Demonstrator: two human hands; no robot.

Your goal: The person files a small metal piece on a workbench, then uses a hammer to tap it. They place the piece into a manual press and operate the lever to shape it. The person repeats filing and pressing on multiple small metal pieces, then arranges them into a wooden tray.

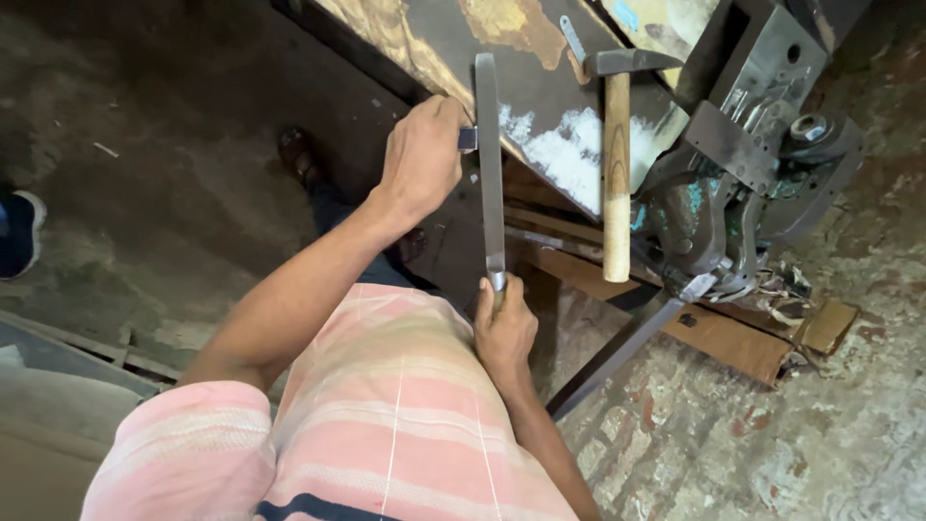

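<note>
A long flat metal file [489, 164] runs from the worn workbench top [453, 39] down toward my body. My right hand [503, 326] is shut on the file's handle end at the bottom. Higher up, my left hand [422, 154] grips a small grey metal piece [468, 139] that presses against the file's left side near the bench edge. My pink striped shirt fills the lower part of the view.
A hammer with a wooden handle [616, 174] lies on the bench right of the file. A heavy bench vise [743, 164] stands at the right. A dark metal bar [617, 347] slants to the brick floor. A wooden plank [714, 333] lies below. A shoe [19, 232] shows far left.
</note>
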